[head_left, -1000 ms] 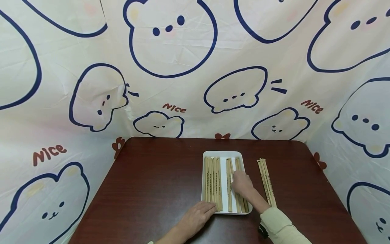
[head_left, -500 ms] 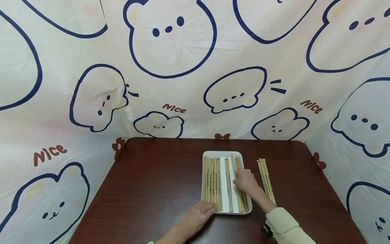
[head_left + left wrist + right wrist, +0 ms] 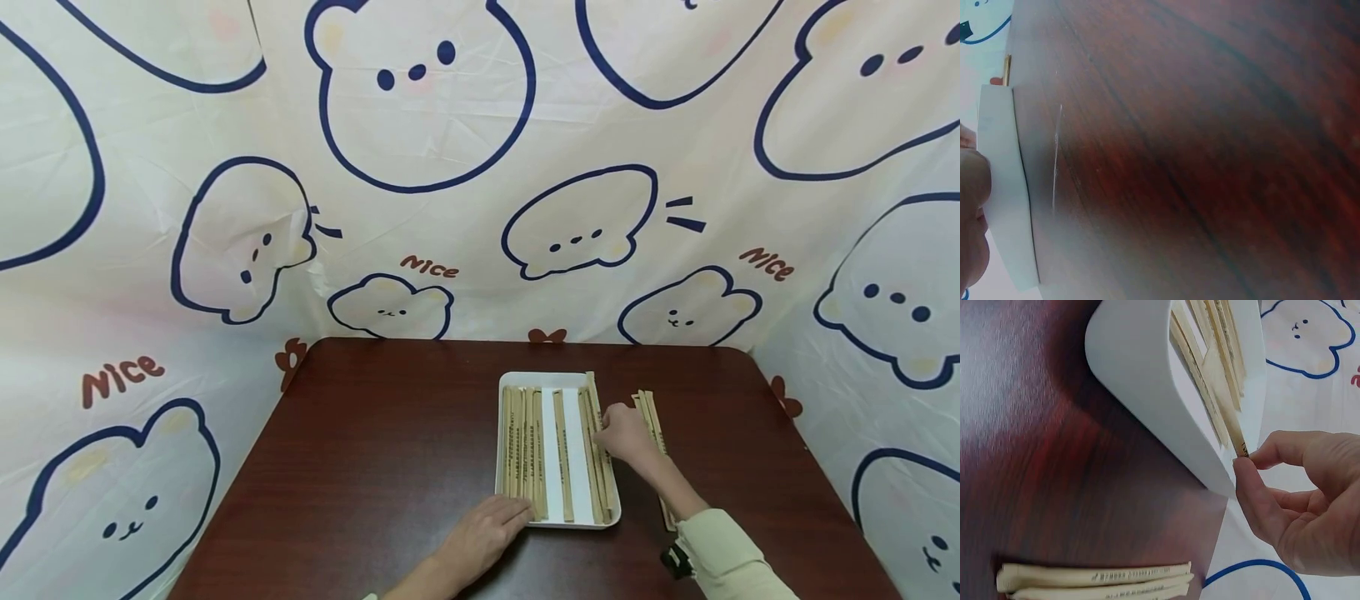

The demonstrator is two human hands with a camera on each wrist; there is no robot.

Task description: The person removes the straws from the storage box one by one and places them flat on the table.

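A white tray (image 3: pixel 550 467) holds slim paper-wrapped chopstick packets with printed text. Several packets (image 3: pixel 522 442) lie side by side at its left, one packet (image 3: pixel 562 458) sits apart near the middle, and others line its right side. Between thumb and index fingertip, my right hand (image 3: pixel 628 433) pinches the end of one packet (image 3: pixel 1229 412), which slants at the tray's right wall; its far end sticks up past the rim in the head view. My left hand (image 3: pixel 480 533) grips the near left corner, thumb against the outer wall (image 3: pixel 1004 187); its fingertips are mostly hidden in the left wrist view.
On the dark brown table (image 3: pixel 375 442), right of the tray and partly behind my right forearm, lie a few more wrapped packets (image 3: pixel 1097 578). A cream cloth (image 3: pixel 420 225) with bear drawings hangs behind the table and along both sides.
My right hand has moved right across the tray with the pinched packet, from beside the middle packet to the right wall. My left hand stays at the near corner.
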